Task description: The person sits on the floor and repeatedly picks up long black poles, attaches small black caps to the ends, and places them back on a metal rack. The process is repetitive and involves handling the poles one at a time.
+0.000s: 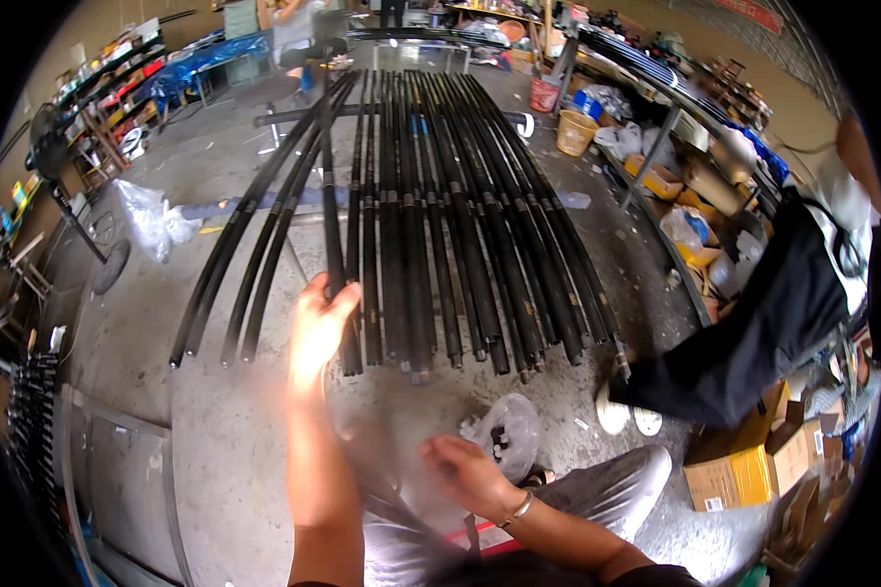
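My left hand point(325, 313) is closed around the near part of a long black pole point(329, 210), thumb on its right side. The pole is lifted a little and runs away from me, among a row of similar black poles point(392, 264) laid side by side. Most lie to its right; several more black poles point(227, 235) lie to its left. My right hand point(470, 476), with a bracelet at the wrist, hovers above my lap. Its blurred fingers look loosely apart, with nothing visible in them. Just past it, a clear plastic bag point(527, 423) contains small dark pieces.
A dark crossbar point(279, 119) supports the poles' far part. At right, a person in dark trousers point(744, 323) is close to the row, beside cardboard boxes point(734, 474) and a cluttered shelf point(671, 147). A standing fan point(54, 147) and metal frame point(117, 416) are at left.
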Available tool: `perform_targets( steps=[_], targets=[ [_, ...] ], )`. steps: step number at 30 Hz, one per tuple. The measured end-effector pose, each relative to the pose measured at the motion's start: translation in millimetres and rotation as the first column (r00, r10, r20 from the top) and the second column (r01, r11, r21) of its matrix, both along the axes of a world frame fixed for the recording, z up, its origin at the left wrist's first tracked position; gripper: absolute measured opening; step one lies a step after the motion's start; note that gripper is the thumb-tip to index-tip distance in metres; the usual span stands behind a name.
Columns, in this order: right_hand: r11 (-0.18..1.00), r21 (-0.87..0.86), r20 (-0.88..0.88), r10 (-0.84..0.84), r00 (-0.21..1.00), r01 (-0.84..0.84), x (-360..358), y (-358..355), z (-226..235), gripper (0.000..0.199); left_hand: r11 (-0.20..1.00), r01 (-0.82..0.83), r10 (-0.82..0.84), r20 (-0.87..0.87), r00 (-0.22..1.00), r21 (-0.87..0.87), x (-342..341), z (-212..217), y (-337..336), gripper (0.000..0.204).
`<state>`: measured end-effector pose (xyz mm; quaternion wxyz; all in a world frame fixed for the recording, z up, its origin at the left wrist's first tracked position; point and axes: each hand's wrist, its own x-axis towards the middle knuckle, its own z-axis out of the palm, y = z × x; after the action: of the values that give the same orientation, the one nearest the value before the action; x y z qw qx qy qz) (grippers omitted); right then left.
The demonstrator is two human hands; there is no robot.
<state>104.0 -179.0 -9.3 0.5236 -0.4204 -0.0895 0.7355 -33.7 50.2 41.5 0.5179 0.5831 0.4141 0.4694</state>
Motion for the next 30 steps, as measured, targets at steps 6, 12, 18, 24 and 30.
perform_targets(
  steps=[6, 12, 18, 24, 30],
  targets=[
    [0.999, -0.002, -0.034, -0.038, 0.999, 0.038, 26, -11, -12, 0.018, 0.996, -0.038, 0.069, -0.384, 0.921, 0.086, 13, 4, 21, 0.038],
    [0.993, -0.061, -0.011, -0.099, 0.995, 0.099, 36, -16, -22, 0.019, 0.942, -0.084, 0.292, -0.673, 0.68, 0.324, 43, 26, 3, 0.045],
    [0.996, -0.091, -0.114, -0.036, 0.993, 0.025, 32, -16, -27, 0.029, 0.914, -0.242, 0.397, -0.593, 0.701, 0.326, 43, 13, 1, 0.048],
    [0.998, -0.029, -0.086, 0.047, 0.995, -0.05, 25, -14, -36, 0.022, 0.95, -0.261, 0.292, -0.19, 0.937, 0.172, 9, -27, 9, 0.032],
    [0.993, 0.066, -0.055, 0.1, 0.993, -0.097, 19, -8, -47, 0.025, 0.995, 0.054, -0.063, 0.104, 0.993, 0.086, -13, -42, 2, 0.037]
  ],
)
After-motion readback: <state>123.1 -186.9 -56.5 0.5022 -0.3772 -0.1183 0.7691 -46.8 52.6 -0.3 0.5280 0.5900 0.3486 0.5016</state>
